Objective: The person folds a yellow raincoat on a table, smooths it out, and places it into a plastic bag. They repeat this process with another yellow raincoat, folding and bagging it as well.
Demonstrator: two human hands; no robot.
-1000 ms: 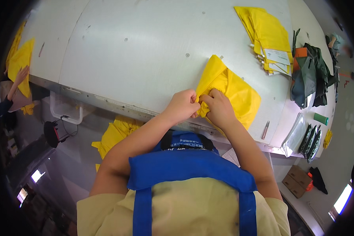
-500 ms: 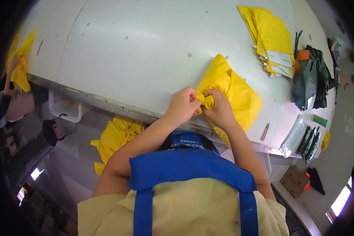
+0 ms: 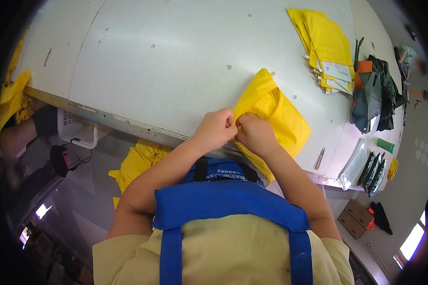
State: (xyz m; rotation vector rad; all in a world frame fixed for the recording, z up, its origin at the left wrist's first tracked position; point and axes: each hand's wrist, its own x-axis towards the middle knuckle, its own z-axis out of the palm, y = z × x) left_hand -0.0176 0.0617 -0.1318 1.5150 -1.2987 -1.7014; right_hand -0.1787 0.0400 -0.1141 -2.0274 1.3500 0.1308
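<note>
On the near edge of the pale worktable point(image 3: 176, 90) lies a yellow fabric pouch point(image 3: 287, 118), its near end hanging over the edge. My left hand point(image 3: 217, 128) is closed, its fingers pinching the pouch's left edge. My right hand point(image 3: 257, 133) is balled up against the pouch's opening, with its knuckles touching the left hand. Its curled fingers hide whatever is inside them. The bunched cloth at the opening is mostly covered by this hand.
A stack of yellow folded pieces point(image 3: 330, 45) with white labels lies at the far right. Beside it are dark green garments point(image 3: 383, 95), a green roll point(image 3: 385, 145) and a small pointed tool point(image 3: 320, 158). Yellow cloth point(image 3: 142, 161) heaps below the edge. Someone's arm point(image 3: 16, 137) shows at left.
My right hand has turned over and closed, covering the bunched yellow cloth that showed between the hands. The pouch has shifted slightly left. The other person's arm at left has moved lower.
</note>
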